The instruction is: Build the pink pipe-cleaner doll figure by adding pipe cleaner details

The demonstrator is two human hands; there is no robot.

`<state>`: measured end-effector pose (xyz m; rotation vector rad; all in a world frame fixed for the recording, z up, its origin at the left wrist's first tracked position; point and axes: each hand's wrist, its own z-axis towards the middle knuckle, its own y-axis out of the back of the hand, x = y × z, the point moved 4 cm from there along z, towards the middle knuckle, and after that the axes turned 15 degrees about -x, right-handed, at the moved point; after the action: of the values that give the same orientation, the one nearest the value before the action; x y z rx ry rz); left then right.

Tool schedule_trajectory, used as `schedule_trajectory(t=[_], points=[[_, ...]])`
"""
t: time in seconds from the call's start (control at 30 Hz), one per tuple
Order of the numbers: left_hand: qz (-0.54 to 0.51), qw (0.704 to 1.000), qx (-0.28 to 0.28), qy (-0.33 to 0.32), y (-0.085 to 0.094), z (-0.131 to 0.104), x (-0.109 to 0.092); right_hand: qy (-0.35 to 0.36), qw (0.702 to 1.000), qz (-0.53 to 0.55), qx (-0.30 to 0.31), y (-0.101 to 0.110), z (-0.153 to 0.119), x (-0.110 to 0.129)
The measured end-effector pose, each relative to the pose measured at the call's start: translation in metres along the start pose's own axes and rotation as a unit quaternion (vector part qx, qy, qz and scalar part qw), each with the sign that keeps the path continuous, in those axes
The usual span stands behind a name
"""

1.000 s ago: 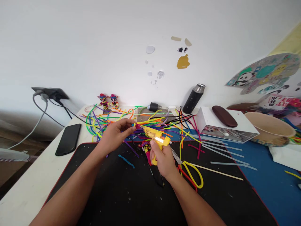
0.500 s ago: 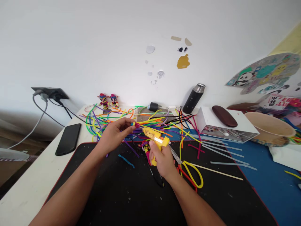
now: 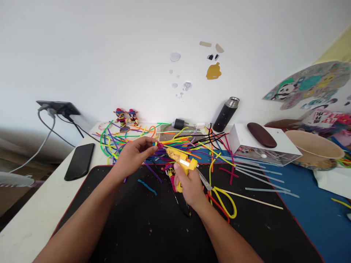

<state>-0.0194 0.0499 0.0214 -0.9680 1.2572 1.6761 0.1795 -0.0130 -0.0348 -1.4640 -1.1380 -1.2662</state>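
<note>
Between the fingertips of my left hand (image 3: 137,155) is a small pink, blue and yellow piece (image 3: 158,145). My right hand (image 3: 190,184) is wrapped round a yellow glue gun (image 3: 181,159), whose nozzle points left at the small piece, very close to it. Under the gun, a pink and yellow pipe-cleaner figure (image 3: 170,173) lies on the black mat (image 3: 123,226), partly hidden by my right hand. Scissors with yellow and red handles (image 3: 227,202) rest just right of that hand. A short blue twisted strip (image 3: 147,187) lies on the mat.
Many coloured pipe cleaners (image 3: 109,137) spread along the back. Two small figures (image 3: 120,117) stand near the wall. A phone (image 3: 80,162) is at left; a black flask (image 3: 226,114), white box (image 3: 263,142), bowl (image 3: 312,144) and clear glue sticks (image 3: 263,190) are at right.
</note>
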Motion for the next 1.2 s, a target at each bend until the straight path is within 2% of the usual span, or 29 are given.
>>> schedule_trajectory(t=[1.2], points=[[0.0, 0.999, 0.035, -0.011, -0.0045, -0.0018, 0.0066, 0.009, 1.0, -0.005, -0.014, 0.0033, 0.0027, -0.0004]])
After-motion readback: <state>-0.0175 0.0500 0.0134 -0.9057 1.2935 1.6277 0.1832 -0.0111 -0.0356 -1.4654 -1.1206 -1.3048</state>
